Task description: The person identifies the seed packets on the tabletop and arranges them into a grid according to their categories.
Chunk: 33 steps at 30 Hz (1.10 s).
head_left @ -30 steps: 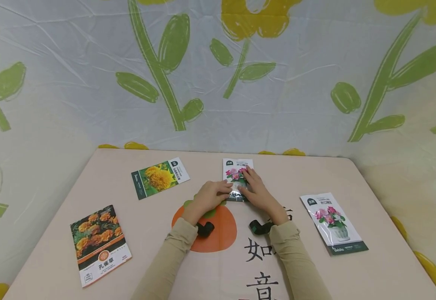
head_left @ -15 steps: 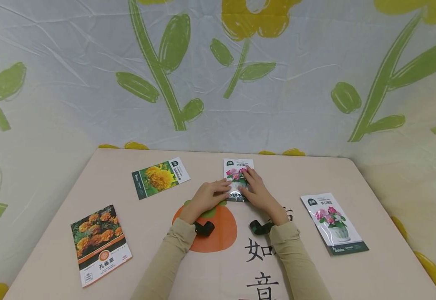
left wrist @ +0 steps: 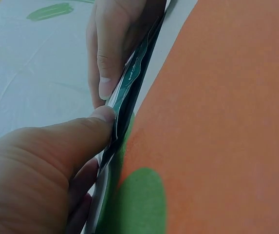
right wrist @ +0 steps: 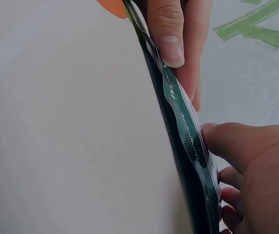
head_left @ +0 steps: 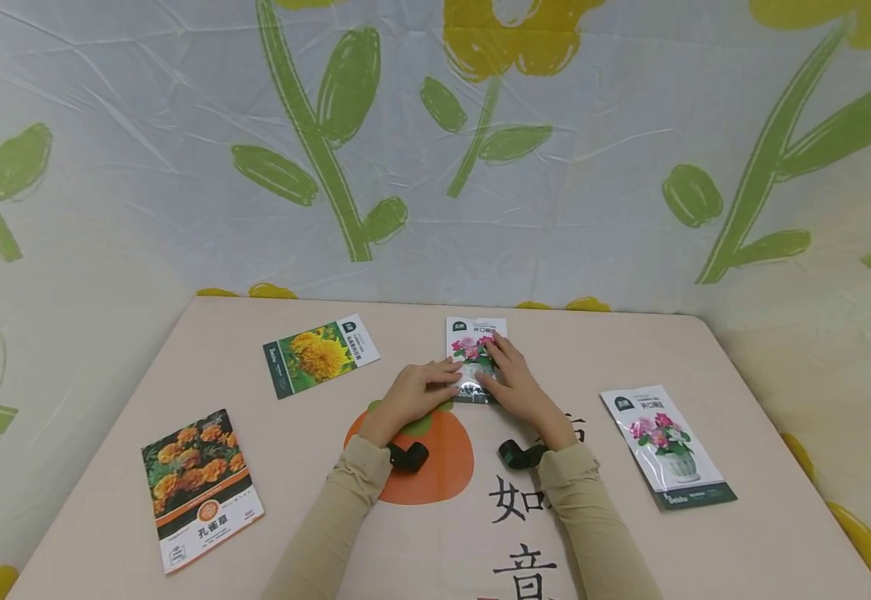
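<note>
A white seed packet (head_left: 468, 340) with pink flowers printed on it lies flat near the table's far edge. My left hand (head_left: 414, 395) rests fingertips on its left side, and my right hand (head_left: 516, 385) lies across its right side with the fingers extended. In the left wrist view, the left thumb touches the packet's wavy dark green end (left wrist: 125, 92). Beneath this end the right wrist view shows another dark green edge (right wrist: 171, 126), apparently a second layer. The right thumb (right wrist: 229, 139) touches the packet's upper face; the other fingertips are partly hidden.
A yellow-flower seed packet (head_left: 318, 358) lies at the back left, an orange-marigold packet (head_left: 202, 492) at the front left. At the right is another pink-flower packet (head_left: 668, 447). The pink tabletop (head_left: 765, 542) bears a printed orange fruit (head_left: 446, 467) and black characters.
Over the last second my left hand has shifted very slightly on the packet's left side. My right hand and the packets have stayed in place.
</note>
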Tool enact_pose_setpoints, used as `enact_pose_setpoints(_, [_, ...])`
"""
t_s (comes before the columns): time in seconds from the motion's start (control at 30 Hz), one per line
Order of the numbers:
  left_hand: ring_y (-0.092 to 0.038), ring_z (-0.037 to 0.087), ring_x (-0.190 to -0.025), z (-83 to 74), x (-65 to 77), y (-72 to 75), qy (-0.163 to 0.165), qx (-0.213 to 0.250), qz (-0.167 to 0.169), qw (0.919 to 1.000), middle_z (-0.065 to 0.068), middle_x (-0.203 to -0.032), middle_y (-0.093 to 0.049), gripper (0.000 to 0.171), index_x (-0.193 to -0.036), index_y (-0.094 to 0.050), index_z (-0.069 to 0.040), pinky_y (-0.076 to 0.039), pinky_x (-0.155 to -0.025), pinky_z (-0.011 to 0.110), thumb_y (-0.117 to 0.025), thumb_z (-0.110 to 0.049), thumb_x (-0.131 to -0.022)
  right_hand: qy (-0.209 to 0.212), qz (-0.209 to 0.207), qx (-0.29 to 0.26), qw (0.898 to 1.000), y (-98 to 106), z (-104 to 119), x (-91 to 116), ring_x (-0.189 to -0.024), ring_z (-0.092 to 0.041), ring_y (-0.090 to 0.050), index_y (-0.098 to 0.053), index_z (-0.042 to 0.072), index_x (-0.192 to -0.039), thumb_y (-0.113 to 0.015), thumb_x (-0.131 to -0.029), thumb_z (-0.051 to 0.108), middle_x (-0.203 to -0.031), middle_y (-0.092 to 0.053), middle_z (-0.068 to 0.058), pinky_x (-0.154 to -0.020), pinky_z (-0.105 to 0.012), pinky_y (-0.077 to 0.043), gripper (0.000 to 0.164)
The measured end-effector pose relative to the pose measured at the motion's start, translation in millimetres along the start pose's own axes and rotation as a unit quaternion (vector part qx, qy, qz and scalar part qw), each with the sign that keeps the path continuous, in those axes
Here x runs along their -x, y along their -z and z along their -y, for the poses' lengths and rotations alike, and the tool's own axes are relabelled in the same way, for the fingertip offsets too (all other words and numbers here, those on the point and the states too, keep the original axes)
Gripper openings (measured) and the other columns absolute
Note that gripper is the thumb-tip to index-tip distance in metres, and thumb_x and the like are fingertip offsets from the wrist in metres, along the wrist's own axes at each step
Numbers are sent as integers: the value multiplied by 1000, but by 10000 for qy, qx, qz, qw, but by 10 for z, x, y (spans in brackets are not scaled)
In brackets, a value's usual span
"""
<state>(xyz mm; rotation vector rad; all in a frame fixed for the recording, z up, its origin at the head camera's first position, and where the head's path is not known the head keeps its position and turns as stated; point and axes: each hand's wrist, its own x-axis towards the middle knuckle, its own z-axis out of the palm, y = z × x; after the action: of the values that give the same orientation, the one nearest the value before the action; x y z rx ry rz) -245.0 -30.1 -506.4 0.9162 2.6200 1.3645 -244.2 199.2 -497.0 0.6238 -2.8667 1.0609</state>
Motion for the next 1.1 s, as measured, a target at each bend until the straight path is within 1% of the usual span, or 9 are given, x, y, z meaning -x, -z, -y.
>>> enact_pose_setpoints(0.2, [-45, 19, -138, -20, 9, 5, 102, 66, 30, 9999, 0, -139, -59, 32, -127, -69, -10, -31, -115, 38, -68, -19, -96, -28, 4, -49, 10000, 2, 4, 2, -147, -46, -12, -30, -10, -150, -58, -97, 18, -160, -16, -28, -116, -61, -14, 66])
enact_pose_setpoints(0.43, [-45, 19, -137, 5, -4, -11, 90, 84, 4, 9999, -1, -138, -59, 32, -126, -69, -10, -32, -114, 38, -69, -18, -95, -87, 69, -74, 9999, 15, 27, 6, -148, -45, -12, -30, -9, -151, -58, -97, 19, -161, -16, -27, -117, -60, -13, 67])
enact_pose_setpoints(0.6, [-45, 18, -137, 4, -6, -12, 142, 64, -4, 9999, -2, -138, -59, 32, -126, -69, -10, -32, -114, 37, -69, -19, -95, -131, 99, -52, 9999, 19, 22, 5, -148, -43, -10, -30, -7, -152, -59, -97, 21, -162, -15, -25, -117, -60, -13, 68])
enact_pose_setpoints(0.8, [-47, 20, -136, 19, -9, -16, 55, 73, -66, 9999, -1, -137, -61, 32, -125, -70, -10, -33, -114, 39, -69, -20, -95, -131, 100, -79, 9998, 25, 19, -3, -149, -43, -9, -29, -8, -152, -59, -97, 20, -162, -14, -25, -118, -59, -12, 68])
enact_pose_setpoints(0.9, [-47, 19, -136, 24, -12, -13, 8, 61, -73, 10000, 0, -136, -61, 32, -125, -70, -10, -33, -114, 38, -70, -20, -94, -131, 105, -71, 9998, 27, 22, 0, -149, -44, -9, -29, -8, -152, -59, -97, 20, -162, -14, -25, -118, -59, -12, 68])
enact_pose_setpoints(1.1, [-47, 20, -136, 12, -7, -6, 81, 116, -70, 9999, 0, -135, -61, 32, -123, -71, -9, -34, -113, 37, -72, -20, -93, -141, 108, -99, 9998, 34, 34, 8, -149, -43, -9, -30, -7, -152, -59, -97, 20, -162, -15, -25, -117, -59, -13, 68])
